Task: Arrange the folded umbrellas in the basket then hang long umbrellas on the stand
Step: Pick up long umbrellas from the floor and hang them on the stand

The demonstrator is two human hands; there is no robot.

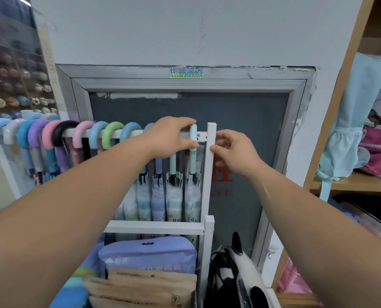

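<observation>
Far left: shelves of blurred balls (18,85) behind glass. In front of them, a white stand (154,227) with a top rail (201,137) running left to right. A row of long umbrellas (49,134) hangs from the rail by hooked handles: pastel blues, purple, pinks and green, with 1 black. Their wrapped canopies (174,201) hang straight down behind the lower crossbar. Left hand (171,136) is at the right end of the rail. Its fingers are curled over the top and its thumb is pressed underneath, gripping the hook of the mint umbrella (193,133). That umbrella is hooked over the rail as the last in the row, just beside the upright post (209,174). Right hand (234,152) is on the far side of the post, with the thumb tip touching the post's edge and the fingers curled close beside it. Cannot tell whether they pinch the post. Behind the 2 hands is a grey panel (240,112) in a metal frame. Near, under the crossbar, a lilac packet (147,254) sits on tan packets (149,285). Right of the post, low down, lies a black-and-white item (236,274), kind unclear. Far right: a pale blue backpack (358,121) sits on a wooden shelf (363,181).
</observation>
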